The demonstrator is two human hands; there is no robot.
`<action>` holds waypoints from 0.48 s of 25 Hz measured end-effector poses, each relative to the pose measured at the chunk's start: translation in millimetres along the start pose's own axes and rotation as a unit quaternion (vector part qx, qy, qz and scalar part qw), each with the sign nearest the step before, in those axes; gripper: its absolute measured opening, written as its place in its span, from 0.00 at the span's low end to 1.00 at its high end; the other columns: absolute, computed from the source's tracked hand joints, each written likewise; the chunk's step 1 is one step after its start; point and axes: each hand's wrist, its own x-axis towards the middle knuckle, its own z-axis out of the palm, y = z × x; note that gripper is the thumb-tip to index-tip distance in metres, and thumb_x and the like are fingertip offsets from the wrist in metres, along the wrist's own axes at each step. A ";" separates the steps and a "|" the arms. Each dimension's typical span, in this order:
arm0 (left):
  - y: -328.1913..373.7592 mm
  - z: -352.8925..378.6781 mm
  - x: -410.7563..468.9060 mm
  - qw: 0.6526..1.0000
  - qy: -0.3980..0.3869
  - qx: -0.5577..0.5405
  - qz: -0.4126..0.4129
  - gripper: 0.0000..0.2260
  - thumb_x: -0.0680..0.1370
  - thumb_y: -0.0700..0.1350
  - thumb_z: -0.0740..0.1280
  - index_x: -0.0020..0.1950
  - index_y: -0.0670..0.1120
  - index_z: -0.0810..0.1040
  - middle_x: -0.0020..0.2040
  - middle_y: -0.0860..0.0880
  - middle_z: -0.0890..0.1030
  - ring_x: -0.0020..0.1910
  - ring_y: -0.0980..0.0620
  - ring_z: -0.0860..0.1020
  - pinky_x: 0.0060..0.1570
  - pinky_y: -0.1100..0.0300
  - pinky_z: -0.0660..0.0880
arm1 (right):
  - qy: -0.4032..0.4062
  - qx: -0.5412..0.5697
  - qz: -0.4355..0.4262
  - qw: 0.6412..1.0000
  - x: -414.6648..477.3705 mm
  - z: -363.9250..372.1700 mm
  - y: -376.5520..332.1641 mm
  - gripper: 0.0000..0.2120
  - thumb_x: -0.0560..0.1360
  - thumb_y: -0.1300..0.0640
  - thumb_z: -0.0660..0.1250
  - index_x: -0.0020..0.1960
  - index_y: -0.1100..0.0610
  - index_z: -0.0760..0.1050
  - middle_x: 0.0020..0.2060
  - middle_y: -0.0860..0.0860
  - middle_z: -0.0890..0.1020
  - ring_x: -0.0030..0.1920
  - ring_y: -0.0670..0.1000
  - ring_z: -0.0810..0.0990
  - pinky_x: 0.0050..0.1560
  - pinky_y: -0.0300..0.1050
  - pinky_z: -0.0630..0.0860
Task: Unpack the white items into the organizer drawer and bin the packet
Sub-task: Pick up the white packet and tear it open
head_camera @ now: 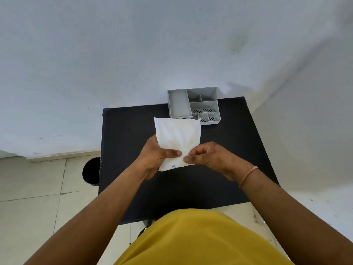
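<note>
Black table [238,150] set against a pale wall, grey organizer [193,106] at its far edge, drawer [179,104] pulled open. White packet [177,138] held above the tabletop, left hand [156,155] closed around its side, right hand [206,155] pinching its near edge. Dark bin [91,171] on floor, left.

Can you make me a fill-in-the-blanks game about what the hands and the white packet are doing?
1. Both hands hold a packet whose colour is ____.
2. The table under the hands is coloured ____.
3. The grey organizer sits at the table's far edge, beside the ____.
4. The thin band is worn on the ____ wrist.

Missing words: white; black; wall; right
</note>
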 end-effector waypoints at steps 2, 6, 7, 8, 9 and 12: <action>-2.6 0.4 0.8 1.000 0.015 -0.018 -0.001 0.29 0.70 0.33 0.82 0.67 0.51 0.80 0.59 0.48 0.88 0.62 0.42 0.84 0.56 0.43 0.86 | 0.016 0.085 0.038 0.996 -2.5 3.3 6.2 0.09 0.70 0.50 0.82 0.47 0.53 0.89 0.55 0.48 0.86 0.61 0.52 0.79 0.61 0.52 0.77; -7.7 1.9 -2.1 0.999 0.010 -0.037 -0.011 0.30 0.71 0.32 0.81 0.70 0.48 0.79 0.63 0.44 0.86 0.64 0.40 0.84 0.60 0.36 0.85 | -0.032 0.102 0.062 0.992 -10.4 1.6 16.1 0.09 0.68 0.50 0.83 0.46 0.51 0.89 0.58 0.48 0.85 0.64 0.54 0.78 0.63 0.54 0.75; -8.4 3.0 -3.4 0.999 0.008 -0.035 -0.011 0.30 0.71 0.32 0.81 0.70 0.47 0.78 0.64 0.43 0.86 0.64 0.40 0.84 0.61 0.35 0.84 | -0.035 0.087 0.058 0.994 -11.3 1.1 16.3 0.08 0.70 0.50 0.82 0.46 0.52 0.89 0.58 0.47 0.85 0.63 0.53 0.78 0.59 0.50 0.75; -9.1 4.3 -4.1 1.000 0.005 -0.029 -0.010 0.30 0.71 0.33 0.81 0.71 0.47 0.78 0.64 0.43 0.86 0.64 0.40 0.84 0.61 0.36 0.84 | -0.033 0.076 0.051 0.995 -11.6 0.9 15.9 0.08 0.72 0.51 0.81 0.48 0.52 0.89 0.56 0.46 0.86 0.62 0.53 0.78 0.56 0.47 0.74; -9.3 5.4 -4.0 1.000 0.004 -0.024 -0.010 0.30 0.71 0.33 0.81 0.71 0.48 0.78 0.63 0.43 0.86 0.63 0.41 0.84 0.60 0.36 0.84 | -0.027 0.062 0.037 0.997 -11.9 1.0 15.3 0.08 0.72 0.52 0.81 0.49 0.53 0.89 0.53 0.45 0.87 0.61 0.51 0.79 0.54 0.44 0.74; -5.1 3.0 -1.1 0.996 0.015 -0.064 -0.066 0.26 0.73 0.33 0.79 0.69 0.46 0.81 0.62 0.42 0.88 0.62 0.38 0.85 0.56 0.40 0.86 | 0.011 -0.035 -0.043 0.998 -15.2 4.6 12.8 0.04 0.72 0.53 0.81 0.46 0.48 0.89 0.48 0.38 0.87 0.59 0.45 0.80 0.55 0.38 0.72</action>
